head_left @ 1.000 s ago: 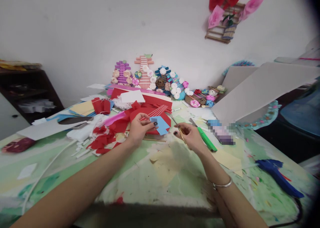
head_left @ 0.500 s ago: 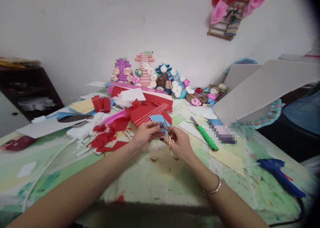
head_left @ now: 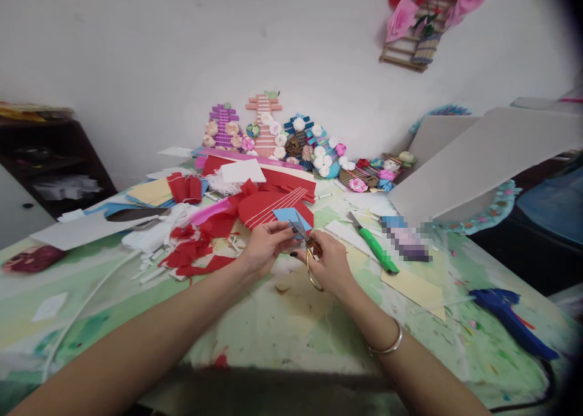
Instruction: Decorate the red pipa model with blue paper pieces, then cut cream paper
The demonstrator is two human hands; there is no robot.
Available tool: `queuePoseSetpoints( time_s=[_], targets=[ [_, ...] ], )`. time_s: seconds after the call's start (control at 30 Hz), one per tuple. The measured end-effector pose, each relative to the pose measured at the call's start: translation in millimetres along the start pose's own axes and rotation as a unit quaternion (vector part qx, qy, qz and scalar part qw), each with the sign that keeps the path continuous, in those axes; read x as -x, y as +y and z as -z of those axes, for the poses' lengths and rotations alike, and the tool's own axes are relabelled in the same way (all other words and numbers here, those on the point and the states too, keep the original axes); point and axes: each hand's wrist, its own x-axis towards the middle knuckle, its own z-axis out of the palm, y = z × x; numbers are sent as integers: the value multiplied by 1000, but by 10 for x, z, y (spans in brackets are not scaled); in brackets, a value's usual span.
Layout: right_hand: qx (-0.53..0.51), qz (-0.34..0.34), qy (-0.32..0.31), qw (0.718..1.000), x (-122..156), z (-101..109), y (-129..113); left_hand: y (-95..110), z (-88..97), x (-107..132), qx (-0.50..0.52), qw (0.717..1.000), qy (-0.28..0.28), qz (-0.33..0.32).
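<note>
Between thumb and fingers, my left hand (head_left: 266, 246) pinches a piece of blue paper (head_left: 288, 216) above the middle of the table. My right hand (head_left: 330, 263) grips a pair of scissors (head_left: 311, 264) with gold handles. Their blades are parted and lie at the blue paper's right part, near my left fingertips. Whether they are cutting into it I cannot tell. Just behind the paper rests a red lute-shaped piece (head_left: 255, 208) with white strings across it. Crumpled red paper scraps (head_left: 200, 246) lie to the left of my left hand.
A green utility knife (head_left: 373, 244) lies right of my right hand. Farther right is a blue glue gun (head_left: 512, 319) with a black cord. Flower-trimmed lute shapes (head_left: 264, 124) lean along the wall. Large grey boards (head_left: 478, 161) stand at the right. A white cable (head_left: 86, 303) crosses the left side.
The scissor blades look slightly wider apart against the blue paper. Both hands stay almost in the same place.
</note>
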Motion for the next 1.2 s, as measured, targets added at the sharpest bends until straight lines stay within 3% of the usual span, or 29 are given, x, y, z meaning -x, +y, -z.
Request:
queuePoseSetpoints(
  time_s=[1.2],
  targets=[
    [53,-7,19,998,-11,30,28,51,-16,11,-45,999,13,-17]
  ],
)
